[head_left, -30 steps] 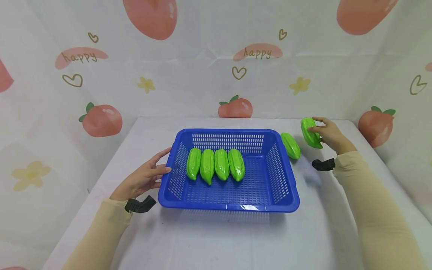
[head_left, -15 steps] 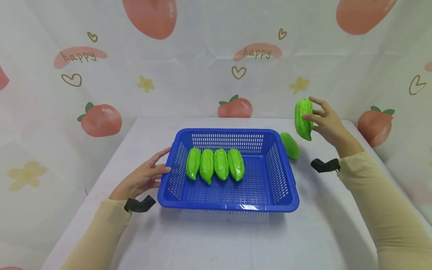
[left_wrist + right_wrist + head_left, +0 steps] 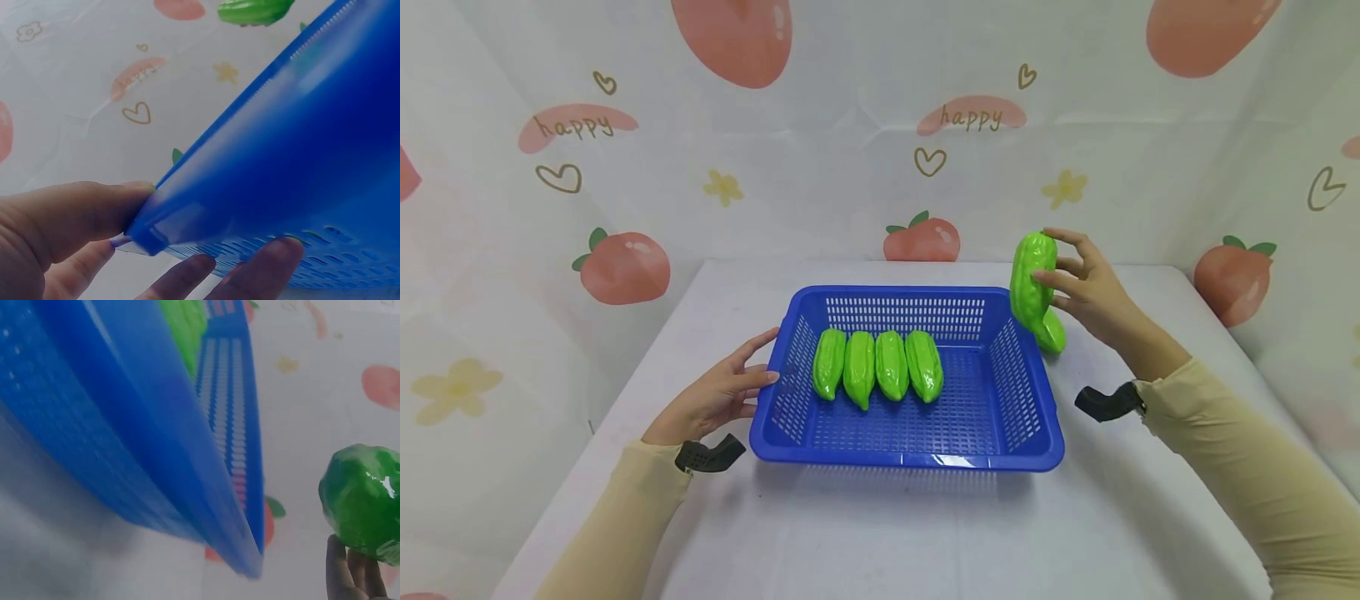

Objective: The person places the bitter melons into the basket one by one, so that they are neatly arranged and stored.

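Observation:
A blue plastic basket (image 3: 907, 460) stands mid-table, with several bright green bitter melons (image 3: 892, 367) side by side in its left half. My left hand (image 3: 718, 392) grips its left rim, the thumb (image 3: 94, 209) over the edge and the fingers (image 3: 265, 265) against the slotted outer wall. Up at the basket's back right corner, my right hand (image 3: 1093, 292) holds another bitter melon (image 3: 1032, 271) upright, pointed end down. The right wrist view shows this melon (image 3: 362, 500) end-on with fingertips at it. Partly hidden behind it, one more melon (image 3: 1053, 335) lies on the table outside the right rim.
The white table (image 3: 865, 542) reaches back to a cloth backdrop (image 3: 820, 167) printed with peaches, hearts and flowers. A dark camera mount (image 3: 711, 454) sits at my left wrist, another mount (image 3: 1107, 404) at the right one.
My right hand has lifted the melon off the table's right side and carried it left to the basket's right rim. The left hand and basket stay put.

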The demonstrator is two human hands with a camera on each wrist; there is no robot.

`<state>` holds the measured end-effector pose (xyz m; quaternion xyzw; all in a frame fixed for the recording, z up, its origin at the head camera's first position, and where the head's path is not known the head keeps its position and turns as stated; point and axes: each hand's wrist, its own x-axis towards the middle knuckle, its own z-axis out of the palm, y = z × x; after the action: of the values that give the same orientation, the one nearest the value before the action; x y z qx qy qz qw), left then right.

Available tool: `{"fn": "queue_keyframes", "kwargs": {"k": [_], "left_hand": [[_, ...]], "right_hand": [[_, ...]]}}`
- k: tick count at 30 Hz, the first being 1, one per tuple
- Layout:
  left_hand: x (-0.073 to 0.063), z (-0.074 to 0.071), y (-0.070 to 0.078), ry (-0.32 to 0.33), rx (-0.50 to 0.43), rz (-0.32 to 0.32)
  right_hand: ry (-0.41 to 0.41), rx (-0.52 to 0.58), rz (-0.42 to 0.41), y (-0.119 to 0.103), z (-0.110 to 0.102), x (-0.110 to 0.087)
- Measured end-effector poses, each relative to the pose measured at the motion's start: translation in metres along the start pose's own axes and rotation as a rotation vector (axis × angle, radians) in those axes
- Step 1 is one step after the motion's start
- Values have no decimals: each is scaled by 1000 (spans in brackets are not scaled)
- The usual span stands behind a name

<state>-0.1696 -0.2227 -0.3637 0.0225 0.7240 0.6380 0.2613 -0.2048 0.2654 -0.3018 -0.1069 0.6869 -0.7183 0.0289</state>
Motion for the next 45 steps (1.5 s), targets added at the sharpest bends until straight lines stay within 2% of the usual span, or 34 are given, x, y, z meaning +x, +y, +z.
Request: {"fn": "queue_keyframes", "kwargs": {"k": [9,23,30,35,45], "left_hand": [[1,0,-1,2,4,-1],[1,1,-2,18,28,4],[1,1,-2,14,21,7],[1,1,-2,13,18,6],[2,1,-2,21,27,1]], "right_hand": [[-34,-233,107,16,35,-4],[-181,-400,183,34,56,-1],[-244,-415,244,40,65,0],[-276,-422,242,47,70,2],[-283,-443,283,56,78,5]]}}
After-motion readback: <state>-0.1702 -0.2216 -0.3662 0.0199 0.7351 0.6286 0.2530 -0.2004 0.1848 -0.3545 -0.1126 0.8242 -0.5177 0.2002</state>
